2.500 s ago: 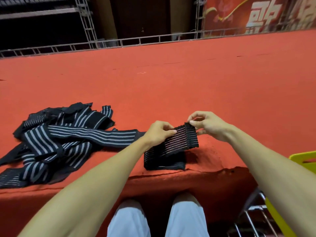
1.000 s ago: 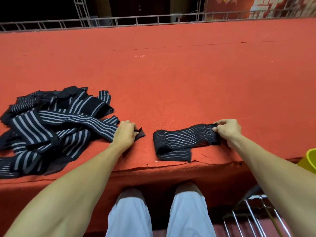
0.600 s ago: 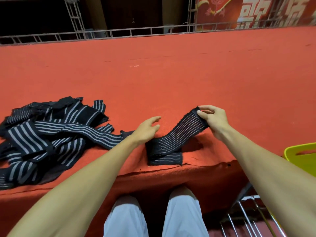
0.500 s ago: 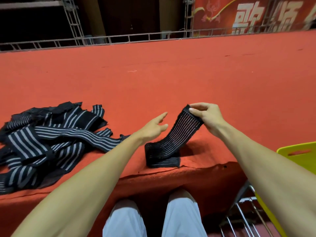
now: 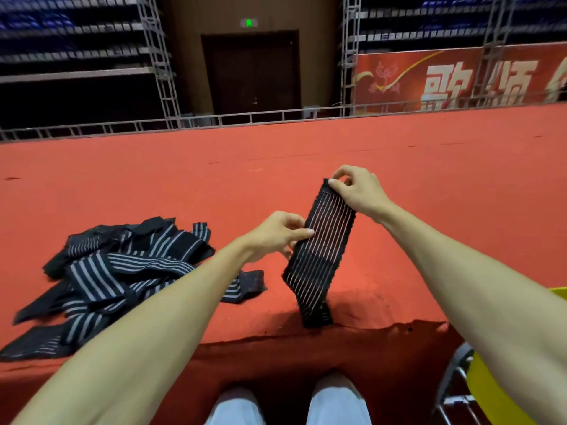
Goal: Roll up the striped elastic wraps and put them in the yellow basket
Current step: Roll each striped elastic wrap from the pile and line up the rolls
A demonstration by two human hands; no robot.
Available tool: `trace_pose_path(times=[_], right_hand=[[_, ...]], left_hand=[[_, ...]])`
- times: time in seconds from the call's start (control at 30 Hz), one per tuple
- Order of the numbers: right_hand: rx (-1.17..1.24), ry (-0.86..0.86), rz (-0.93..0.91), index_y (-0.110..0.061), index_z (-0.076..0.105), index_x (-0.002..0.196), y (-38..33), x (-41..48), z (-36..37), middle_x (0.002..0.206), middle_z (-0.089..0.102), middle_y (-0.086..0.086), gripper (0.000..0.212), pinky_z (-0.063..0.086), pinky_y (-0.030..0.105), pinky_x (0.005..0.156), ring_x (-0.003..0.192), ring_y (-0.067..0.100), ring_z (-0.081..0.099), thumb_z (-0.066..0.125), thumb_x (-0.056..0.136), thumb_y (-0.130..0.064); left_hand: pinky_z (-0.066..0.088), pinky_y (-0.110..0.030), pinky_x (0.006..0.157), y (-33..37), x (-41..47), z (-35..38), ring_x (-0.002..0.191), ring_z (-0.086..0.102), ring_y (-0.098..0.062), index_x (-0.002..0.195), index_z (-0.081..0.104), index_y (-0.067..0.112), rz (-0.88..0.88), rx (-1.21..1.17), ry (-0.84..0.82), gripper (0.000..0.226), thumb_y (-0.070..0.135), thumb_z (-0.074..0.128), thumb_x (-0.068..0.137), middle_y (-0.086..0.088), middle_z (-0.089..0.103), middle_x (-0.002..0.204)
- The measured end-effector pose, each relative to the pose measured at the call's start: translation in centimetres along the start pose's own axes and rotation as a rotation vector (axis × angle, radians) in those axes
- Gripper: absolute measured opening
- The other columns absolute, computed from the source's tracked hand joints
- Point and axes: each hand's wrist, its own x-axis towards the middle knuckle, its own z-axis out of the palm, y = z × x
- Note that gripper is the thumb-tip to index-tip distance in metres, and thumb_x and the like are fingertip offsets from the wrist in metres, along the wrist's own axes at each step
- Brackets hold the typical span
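Right hand pinches the top edge of a ribbed, pinstriped black wrap; left hand grips its side, with a floppy heap of striped wraps further left.

A single wide-angle view from the person's head faces forward and down along both forearms. It is close: the left hand and right hand, with the wrap between them, fall near mid-frame. The stage edge runs below them, the knees touch the bottom border and the basket is cut at lower right. The far rail and door fill the top
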Motion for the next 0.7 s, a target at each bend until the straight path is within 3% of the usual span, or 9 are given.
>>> trace_pose_path(times=[0.1,0.2,0.3,0.4,0.53,0.63,0.7], right_hand=[[0.197,-0.083,0.046,-0.023,0.064,0.088,-1.2,0.7,-0.8,0.079,0.061,-0.001,0.016,0.036,0.024,0.049,0.066,0.012,0.053,0.062,0.093,-0.038],[0.357,-0.202,0.097,-0.020,0.066,0.084,-1.7,1.2,-1.3,0.076,0.063,0.000,0.015,0.039,0.022,0.050,0.062,0.013,0.055,0.065,0.093,-0.031],[0.356,-0.337,0.140,-0.016,0.068,0.096,-1.1,1.7,-1.0,0.078,0.065,0.000,0.006,0.045,0.022,0.051,0.065,0.011,0.058,0.063,0.094,-0.018],[0.324,-0.437,0.203,-0.009,0.067,0.110,0.9,2.3,0.7,0.088,0.065,0.005,0.019,0.050,0.022,0.057,0.073,0.013,0.058,0.056,0.096,-0.003],[0.275,-0.391,0.201,-0.002,0.066,0.115,4.7,3.2,4.0,0.098,0.065,0.011,0.024,0.049,0.026,0.072,0.087,0.018,0.059,0.055,0.094,0.004],[0.188,-0.308,0.160,-0.004,0.070,0.105,7.2,4.3,6.3,0.097,0.069,0.010,0.018,0.049,0.030,0.077,0.086,0.017,0.060,0.067,0.088,-0.003],[0.125,-0.284,0.144,-0.010,0.073,0.097,8.6,5.2,7.9,0.090,0.070,0.004,0.015,0.048,0.025,0.073,0.082,0.014,0.061,0.075,0.083,-0.012]], left_hand=[[0.039,-0.022,0.047,2.1,-0.5,-0.4,0.059,0.046,-0.013,0.090,0.060,0.011,0.008,-0.168,-0.011,0.010,0.018,0.059,0.096,-0.011,0.051,0.080],[0.041,-0.021,0.052,3.1,-0.7,-0.5,0.060,0.053,-0.008,0.096,0.062,0.013,0.012,-0.286,-0.049,0.006,0.017,0.057,0.097,-0.001,0.061,0.083],[0.046,-0.018,0.048,2.1,-0.3,-0.2,0.052,0.054,-0.004,0.108,0.063,0.010,-0.019,-0.379,-0.064,0.013,0.013,0.055,0.097,0.003,0.066,0.080],[0.052,-0.021,0.052,-0.6,0.9,0.7,0.054,0.057,-0.007,0.111,0.063,0.008,-0.107,-0.398,-0.069,0.016,0.010,0.055,0.097,-0.001,0.067,0.083],[0.059,-0.032,0.067,-5.2,3.1,2.3,0.063,0.062,-0.015,0.099,0.061,0.010,-0.232,-0.345,-0.074,0.005,0.012,0.057,0.097,-0.009,0.067,0.091],[0.056,-0.026,0.057,-8.0,4.9,3.4,0.061,0.061,-0.015,0.091,0.058,0.011,-0.273,-0.294,-0.051,0.007,0.012,0.057,0.097,-0.010,0.065,0.086],[0.050,-0.023,0.052,-9.8,6.2,3.8,0.057,0.053,-0.013,0.088,0.056,0.010,-0.267,-0.205,-0.007,0.010,0.013,0.058,0.097,-0.012,0.058,0.080]])
